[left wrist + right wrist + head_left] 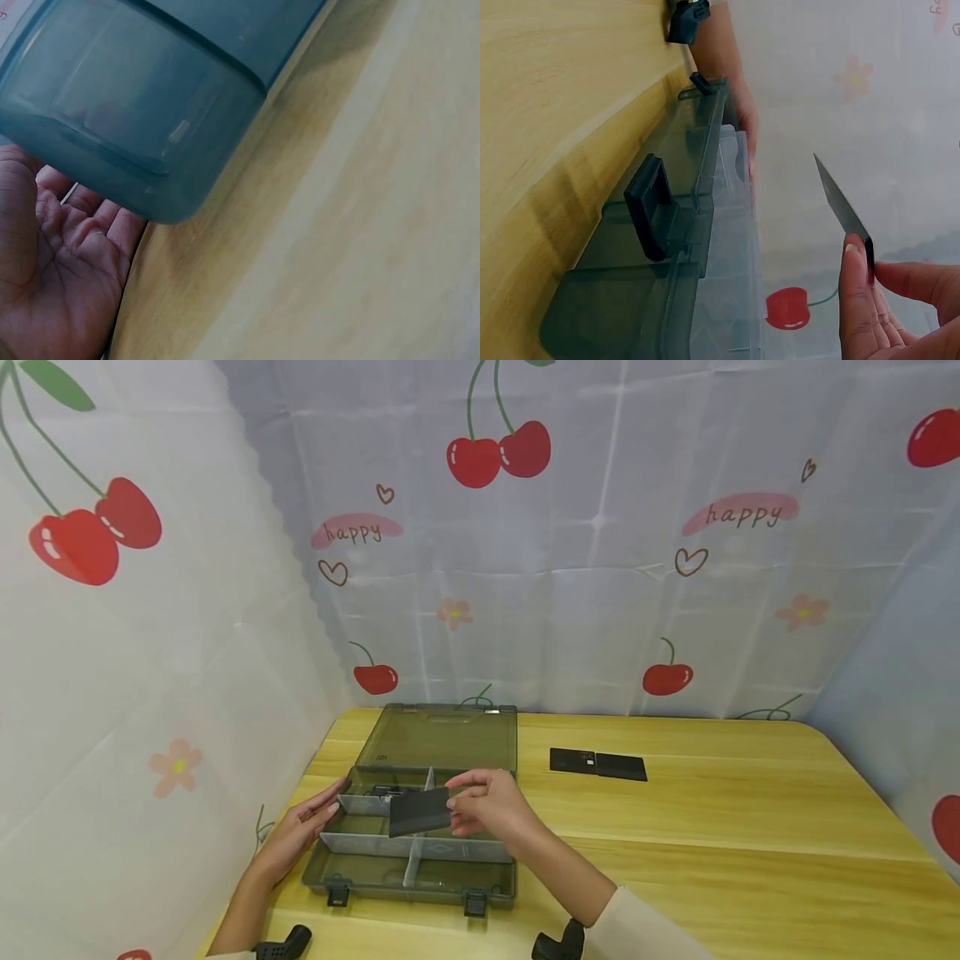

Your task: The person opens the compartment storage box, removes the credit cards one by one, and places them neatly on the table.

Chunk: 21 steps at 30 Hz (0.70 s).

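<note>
A dark translucent green organizer box (465, 868) stands on the table with its lid (442, 739) laid back. My left hand (296, 835) rests along the box's left side, fingers near the rear corner; its palm (67, 277) shows beside the box wall (150, 135) in the left wrist view. Above the compartments, my right hand (487, 806) pinches a black card (418, 812) between thumb and fingers. The right wrist view shows the card (844, 202) tilted, nearly edge-on, and clear of the box. Small dark items (386, 791) lie in a rear left compartment, partly hidden.
Two black cards, one with a chip (573, 761) and one plain (621, 767), lie end to end on the wooden table (712, 827). Clear dividers (412, 864) split the box. Two black latches (476, 903) hang at its front. Cherry-print cloth (562, 568) surrounds the table.
</note>
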### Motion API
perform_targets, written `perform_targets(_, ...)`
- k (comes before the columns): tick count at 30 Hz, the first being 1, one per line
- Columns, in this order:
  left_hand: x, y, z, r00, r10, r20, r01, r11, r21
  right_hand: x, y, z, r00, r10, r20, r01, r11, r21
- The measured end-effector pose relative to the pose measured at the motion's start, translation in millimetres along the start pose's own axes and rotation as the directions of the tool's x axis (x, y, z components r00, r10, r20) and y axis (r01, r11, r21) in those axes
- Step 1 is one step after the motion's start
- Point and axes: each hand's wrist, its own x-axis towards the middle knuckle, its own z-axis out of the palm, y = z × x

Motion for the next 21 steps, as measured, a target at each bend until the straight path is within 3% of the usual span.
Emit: perform_targets(21, 0.1, -0.2, -1.0, 1.000, 0.004, -0.004, -0.004, 1.000, 0.006, -26.4, 6.3, -46.2, 0.997, 0.017, -0.071, -0.016, 1.000, 0.016)
